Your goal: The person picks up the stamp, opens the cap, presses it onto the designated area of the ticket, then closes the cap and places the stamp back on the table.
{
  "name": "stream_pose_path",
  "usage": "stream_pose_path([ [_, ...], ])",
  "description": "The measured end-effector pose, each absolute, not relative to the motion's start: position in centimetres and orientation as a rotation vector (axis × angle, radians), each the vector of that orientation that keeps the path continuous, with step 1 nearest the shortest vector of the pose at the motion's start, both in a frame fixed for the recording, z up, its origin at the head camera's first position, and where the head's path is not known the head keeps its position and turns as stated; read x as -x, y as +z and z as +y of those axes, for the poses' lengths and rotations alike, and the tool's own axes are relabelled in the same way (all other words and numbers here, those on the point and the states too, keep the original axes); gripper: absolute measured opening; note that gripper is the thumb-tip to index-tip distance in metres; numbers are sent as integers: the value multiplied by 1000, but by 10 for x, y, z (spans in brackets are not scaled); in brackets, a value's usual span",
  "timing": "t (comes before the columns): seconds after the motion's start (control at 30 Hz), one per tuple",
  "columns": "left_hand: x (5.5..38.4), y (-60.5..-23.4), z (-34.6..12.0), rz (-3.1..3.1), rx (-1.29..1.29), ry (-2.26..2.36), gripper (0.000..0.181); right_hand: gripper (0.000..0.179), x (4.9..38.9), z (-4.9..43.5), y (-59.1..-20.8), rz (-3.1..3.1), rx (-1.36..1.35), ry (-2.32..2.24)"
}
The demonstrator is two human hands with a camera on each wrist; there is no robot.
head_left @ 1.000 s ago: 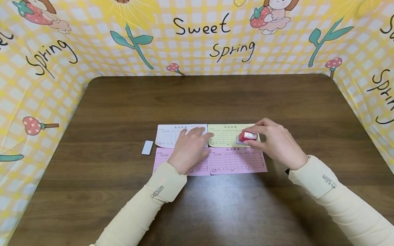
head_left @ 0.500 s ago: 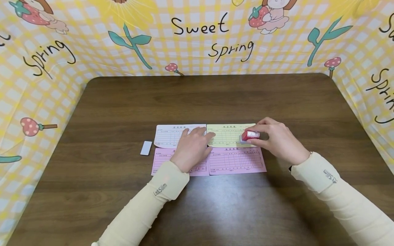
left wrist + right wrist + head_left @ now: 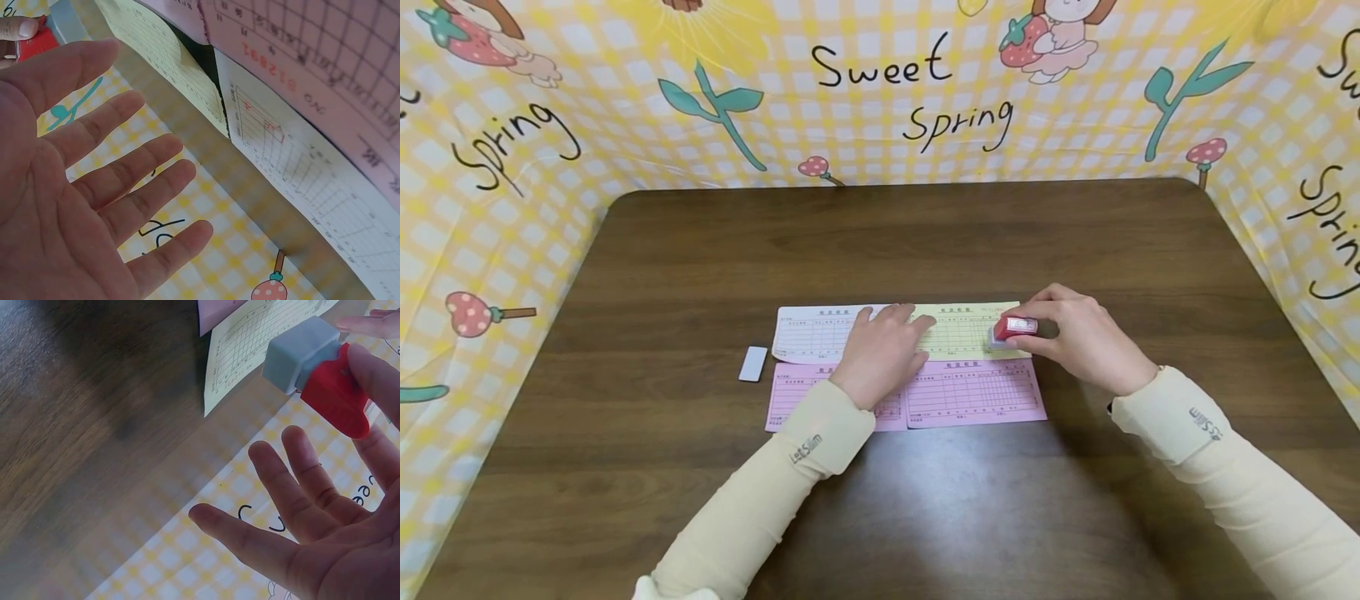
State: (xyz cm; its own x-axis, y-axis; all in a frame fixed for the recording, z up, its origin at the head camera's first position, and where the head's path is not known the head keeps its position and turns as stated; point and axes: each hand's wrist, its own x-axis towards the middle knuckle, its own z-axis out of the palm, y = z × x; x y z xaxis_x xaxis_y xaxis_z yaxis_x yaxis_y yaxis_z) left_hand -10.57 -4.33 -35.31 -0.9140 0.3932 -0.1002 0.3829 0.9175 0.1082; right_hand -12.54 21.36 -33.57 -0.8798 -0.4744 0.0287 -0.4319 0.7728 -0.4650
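My right hand [image 3: 1086, 342] pinches a red-handled stamp [image 3: 1017, 327] between thumb and index finger, over the right end of a yellow receipt slip [image 3: 951, 335]. In the right wrist view the stamp's grey-blue base [image 3: 303, 353] shows, and the other fingers are spread. My left hand [image 3: 883, 354] lies with its fingers extended over the join of the yellow slip and a white slip [image 3: 805, 335]; the left wrist view shows its palm [image 3: 44, 206] with nothing held. A red rectangular mark [image 3: 265, 119] shows on the white slip.
Two pink slips [image 3: 973, 396] lie along the near side of the other slips; my left hand and sleeve partly cover the left one. A small white rectangular piece [image 3: 753, 364] lies left of them on the brown table [image 3: 880, 242]. Patterned cloth [image 3: 880, 108] surrounds the table.
My right hand and the stamp have shifted a little to the right over the yellow slip. The left hand has slid slightly right. The head view has shifted a little.
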Motion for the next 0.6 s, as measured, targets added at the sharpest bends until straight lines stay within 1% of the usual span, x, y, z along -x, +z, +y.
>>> stream_pose_path([
  [0.2, 110, -355, -38, 2957, -625, 136, 44, 31, 127, 217, -337, 2852, 749, -738],
  [0.47, 115, -357, -30, 2945, -640, 139, 43, 37, 128, 221, -337, 2823, 686, -719],
  [0.6, 117, -359, -27, 2939, -658, 143, 44, 34, 129, 223, -337, 2829, 686, -712],
])
